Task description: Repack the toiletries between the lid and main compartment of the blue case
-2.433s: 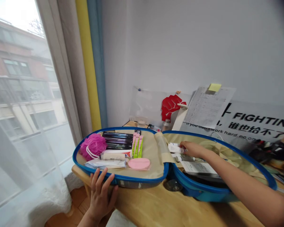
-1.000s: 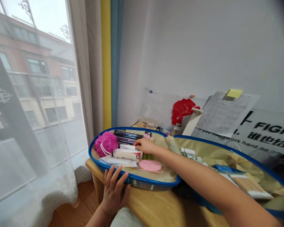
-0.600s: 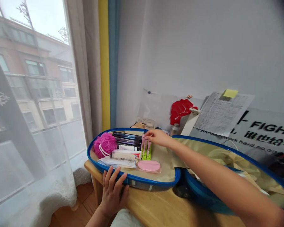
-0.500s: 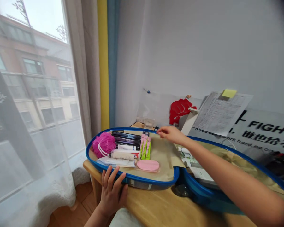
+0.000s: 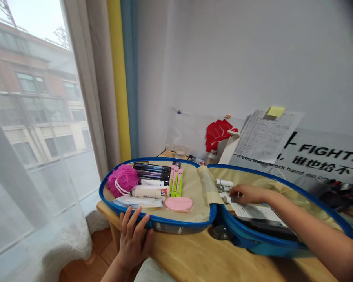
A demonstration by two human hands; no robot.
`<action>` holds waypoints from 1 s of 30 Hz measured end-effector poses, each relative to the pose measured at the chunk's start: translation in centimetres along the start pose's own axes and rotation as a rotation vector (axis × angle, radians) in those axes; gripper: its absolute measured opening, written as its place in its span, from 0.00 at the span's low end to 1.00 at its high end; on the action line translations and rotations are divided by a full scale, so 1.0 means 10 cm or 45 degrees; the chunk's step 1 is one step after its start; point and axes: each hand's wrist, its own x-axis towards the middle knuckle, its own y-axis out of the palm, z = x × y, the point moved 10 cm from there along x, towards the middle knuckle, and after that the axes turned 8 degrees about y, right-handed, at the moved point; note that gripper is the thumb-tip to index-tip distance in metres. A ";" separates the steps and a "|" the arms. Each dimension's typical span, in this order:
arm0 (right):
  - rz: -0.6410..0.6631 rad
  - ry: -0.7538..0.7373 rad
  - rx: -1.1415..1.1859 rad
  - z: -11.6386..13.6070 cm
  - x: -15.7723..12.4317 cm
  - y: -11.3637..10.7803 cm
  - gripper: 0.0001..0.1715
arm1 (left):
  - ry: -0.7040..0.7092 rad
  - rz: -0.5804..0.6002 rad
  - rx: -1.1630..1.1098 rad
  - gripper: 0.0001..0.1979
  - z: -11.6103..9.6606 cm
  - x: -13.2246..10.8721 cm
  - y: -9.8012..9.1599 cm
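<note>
An open suitcase with a blue rim point(image 5: 182, 225) lies spread in two halves. My left hand point(image 5: 133, 235) rests spread against the front rim of its left half. That half holds a magenta bath puff point(image 5: 123, 179), dark slim packs point(image 5: 151, 170), a white tube point(image 5: 148, 193), pink-and-green sticks point(image 5: 175, 182) and a pink oval item point(image 5: 178, 203). My right hand point(image 5: 248, 194) reaches into the right half with curled fingers, beside a white-capped bottle point(image 5: 227, 199) and a white tube-like item point(image 5: 224, 183). Anything between its fingertips is hidden. A white printed sheet point(image 5: 260, 213) lies below that hand.
The case stands on a wooden table point(image 5: 191, 254). Behind it are a clear bottle point(image 5: 211, 156) and a clipped paper sheet point(image 5: 266, 135) by the wall. Curtains point(image 5: 101, 90) and a window are at the left. Dark clutter point(image 5: 338, 199) sits at the far right.
My right hand has moved right and down, from above the back of the left half into the right half. My left hand stays at the front rim. The view has shifted slightly.
</note>
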 end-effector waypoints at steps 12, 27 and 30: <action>-0.149 0.074 -0.032 -0.12 0.07 -0.11 0.12 | 0.005 -0.003 0.016 0.31 -0.02 0.01 -0.01; -0.355 -0.250 0.328 1.98 0.48 -0.55 0.20 | 0.013 0.012 0.011 0.29 -0.03 0.04 -0.01; -0.327 -0.324 0.267 2.48 0.66 -0.37 0.19 | 0.018 0.005 0.006 0.28 -0.04 0.04 -0.01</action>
